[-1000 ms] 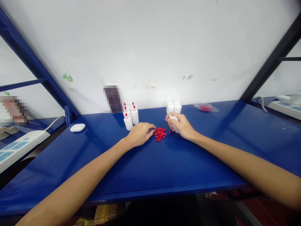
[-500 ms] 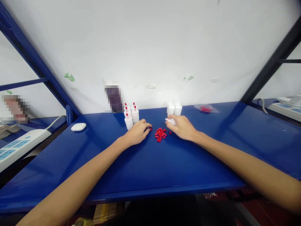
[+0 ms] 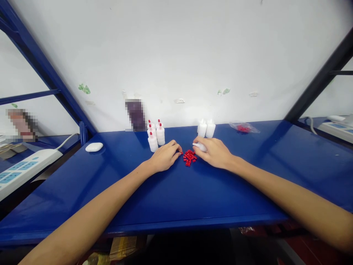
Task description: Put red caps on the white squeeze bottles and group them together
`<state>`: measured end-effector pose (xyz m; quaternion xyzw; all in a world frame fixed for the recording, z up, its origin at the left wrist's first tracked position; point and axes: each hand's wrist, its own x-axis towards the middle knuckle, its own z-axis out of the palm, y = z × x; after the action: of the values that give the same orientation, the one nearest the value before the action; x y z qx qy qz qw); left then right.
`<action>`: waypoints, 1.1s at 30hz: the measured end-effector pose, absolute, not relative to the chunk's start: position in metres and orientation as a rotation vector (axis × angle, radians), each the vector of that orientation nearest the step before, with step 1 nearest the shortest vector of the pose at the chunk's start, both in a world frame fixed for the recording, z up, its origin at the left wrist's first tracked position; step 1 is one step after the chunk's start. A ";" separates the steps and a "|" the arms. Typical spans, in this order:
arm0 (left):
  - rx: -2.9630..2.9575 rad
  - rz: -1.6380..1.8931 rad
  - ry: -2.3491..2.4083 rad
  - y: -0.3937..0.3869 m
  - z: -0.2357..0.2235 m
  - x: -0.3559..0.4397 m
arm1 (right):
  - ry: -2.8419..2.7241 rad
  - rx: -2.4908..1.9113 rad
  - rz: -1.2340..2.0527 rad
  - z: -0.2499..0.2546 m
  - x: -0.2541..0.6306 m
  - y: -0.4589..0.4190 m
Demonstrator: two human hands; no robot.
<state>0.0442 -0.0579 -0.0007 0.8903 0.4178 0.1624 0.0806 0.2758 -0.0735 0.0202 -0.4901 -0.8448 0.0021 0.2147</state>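
Note:
My left hand [image 3: 166,156] is closed, its thumb and fingers pinching a small red cap [image 3: 181,153] just left of the loose pile of red caps [image 3: 189,157]. On the other side of that pile, my right hand [image 3: 213,151] grips a white squeeze bottle [image 3: 200,147], tilted so its bare nozzle points left toward the caps. Several white bottles with red tips [image 3: 153,142] stand upright behind my left hand. Behind my right hand are white bottles without red caps [image 3: 210,129], partly hidden by it.
A clear plastic bag [image 3: 244,128] with red pieces lies at the back right. To the left rests a white rounded case [image 3: 94,147], and beyond the table's left edge a white power strip [image 3: 27,167]. The blue table [image 3: 193,198] meets a white wall at the back.
My left hand has moved slightly right toward the pile, and its fingers have closed on the red cap. My right hand has shifted a little left with the bottle. The view has shifted slightly.

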 end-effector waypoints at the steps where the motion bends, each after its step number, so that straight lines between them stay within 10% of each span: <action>1: 2.658 0.492 1.241 -0.059 0.000 0.044 | -2.367 -1.369 -0.040 0.021 0.275 -0.075; 17: 2.547 0.829 0.948 -0.082 0.010 0.060 | -2.557 -1.398 -0.274 0.030 0.268 -0.090; 33: 2.571 0.998 0.937 -0.088 0.006 0.063 | -2.433 -1.283 0.273 0.031 0.270 -0.089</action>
<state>0.0630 -0.0882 0.0060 0.8769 0.3197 0.3404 0.1141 0.2698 -0.0893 0.0311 -0.4558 -0.8647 0.0971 0.1877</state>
